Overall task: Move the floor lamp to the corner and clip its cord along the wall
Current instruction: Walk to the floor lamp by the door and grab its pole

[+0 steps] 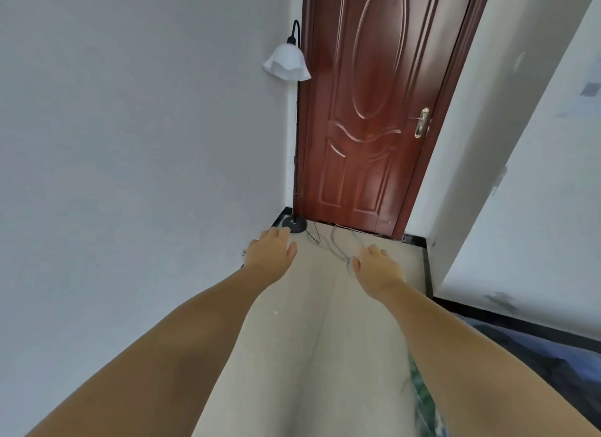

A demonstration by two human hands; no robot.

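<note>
Pale floor (325,355) runs between white walls to a reddish door (374,111). The lamp (286,62), black pole, white shade, stands just beyond the left hand (270,251); cord (338,248) lies loose beside the right hand (377,267). Fingers of both spread, holding nothing.

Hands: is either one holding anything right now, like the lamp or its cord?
Nothing is held. The left hand and right hand are both open, palms down, reaching toward the loose cord on the floor near the floor lamp.
</note>
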